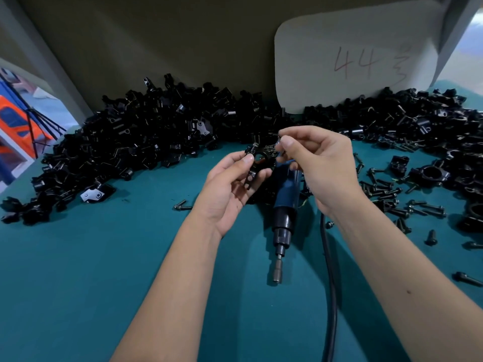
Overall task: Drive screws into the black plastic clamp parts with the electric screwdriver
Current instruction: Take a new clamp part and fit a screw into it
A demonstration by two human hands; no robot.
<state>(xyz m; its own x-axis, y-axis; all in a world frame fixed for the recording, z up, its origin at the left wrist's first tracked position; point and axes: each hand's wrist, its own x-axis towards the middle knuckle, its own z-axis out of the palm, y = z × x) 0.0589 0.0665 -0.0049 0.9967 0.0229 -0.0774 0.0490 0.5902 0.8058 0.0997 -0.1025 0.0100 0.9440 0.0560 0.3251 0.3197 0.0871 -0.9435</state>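
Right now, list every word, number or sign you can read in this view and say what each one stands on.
"44": handwritten in red on the grey card propped against the back wall.
A handwritten mark right of the "44" on the same card: too scrawled to read.
The electric screwdriver on the green mat: no readable label visible.
The black clamp parts: no readable text.

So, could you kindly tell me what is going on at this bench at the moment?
A person is fitting screws by hand. The left hand holds a black clamp part above the green mat, while the right hand pinches a small screw just over it. The electric screwdriver lies on the mat beneath the hands, untouched. Heaps of clamp parts sit behind, loose screws to the right.
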